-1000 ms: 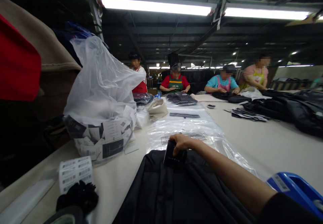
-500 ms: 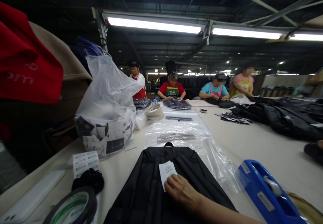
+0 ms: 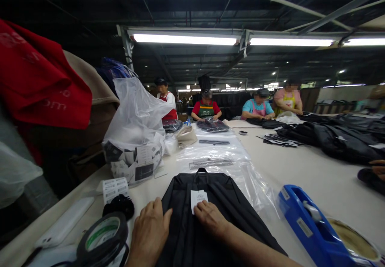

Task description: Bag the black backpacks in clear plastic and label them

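Head view: the right hand (image 3: 212, 218) grips the tag (image 3: 197, 198) by its lower edge, while the left hand (image 3: 151, 231) is open, thumb spread, at the bag's nine o'clock side; contact is unclear. The bag (image 3: 180, 227) lies at six o'clock, the tag below its handle (image 3: 201, 170). From the bag, plastic sheets (image 3: 212, 152) lie at twelve, a dispenser (image 3: 313, 223) at three.

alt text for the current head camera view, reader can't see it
A person's right hand touches a white paper tag on a black fabric backpack, the left hand at its left edge. A blue plastic tape dispenser sits rightward on the pale table; four people in colourful aprons are beyond.
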### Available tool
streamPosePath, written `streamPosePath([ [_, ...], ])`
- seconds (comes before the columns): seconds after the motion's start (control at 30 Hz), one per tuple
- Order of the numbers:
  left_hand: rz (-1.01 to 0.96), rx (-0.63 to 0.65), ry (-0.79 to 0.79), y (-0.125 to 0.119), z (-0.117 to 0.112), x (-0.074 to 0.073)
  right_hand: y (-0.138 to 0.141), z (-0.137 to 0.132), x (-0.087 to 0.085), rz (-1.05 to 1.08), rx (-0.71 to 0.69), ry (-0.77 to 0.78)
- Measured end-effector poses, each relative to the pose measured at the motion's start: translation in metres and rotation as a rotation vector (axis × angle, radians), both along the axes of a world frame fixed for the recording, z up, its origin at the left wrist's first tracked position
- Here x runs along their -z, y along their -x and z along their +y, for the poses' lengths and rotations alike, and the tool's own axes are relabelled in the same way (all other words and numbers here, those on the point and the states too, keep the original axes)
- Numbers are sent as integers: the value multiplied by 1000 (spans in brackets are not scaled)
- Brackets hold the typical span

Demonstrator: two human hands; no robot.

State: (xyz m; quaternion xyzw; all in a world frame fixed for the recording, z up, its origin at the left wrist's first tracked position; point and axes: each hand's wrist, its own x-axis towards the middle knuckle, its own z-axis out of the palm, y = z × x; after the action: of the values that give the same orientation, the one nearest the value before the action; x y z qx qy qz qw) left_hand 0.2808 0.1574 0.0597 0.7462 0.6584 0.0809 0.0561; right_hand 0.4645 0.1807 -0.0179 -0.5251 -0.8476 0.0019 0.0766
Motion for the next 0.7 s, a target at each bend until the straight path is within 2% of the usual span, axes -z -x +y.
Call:
streamPosePath([
  [0.03, -40, -9, 18, -6, 11, -1, -3, 2, -4, 42, 28, 8],
  [0.1, -128, 56, 92, -20, 33, 4, -12, 10, -15, 148, 124, 6],
  [0.23, -164, 125, 159, -51, 77, 25, -38, 33, -34, 414, 441, -21],
  [0.37, -149, 107, 166, -75, 103, 38, -61, 45, -33, 610, 700, 69],
  [0.53, -83, 89, 217, -92, 98, 52, -65, 41, -19, 714, 746, 235],
  [0.7, -124, 101, 321, -90, 107, 58, -59, 48, -18, 794, 710, 383],
])
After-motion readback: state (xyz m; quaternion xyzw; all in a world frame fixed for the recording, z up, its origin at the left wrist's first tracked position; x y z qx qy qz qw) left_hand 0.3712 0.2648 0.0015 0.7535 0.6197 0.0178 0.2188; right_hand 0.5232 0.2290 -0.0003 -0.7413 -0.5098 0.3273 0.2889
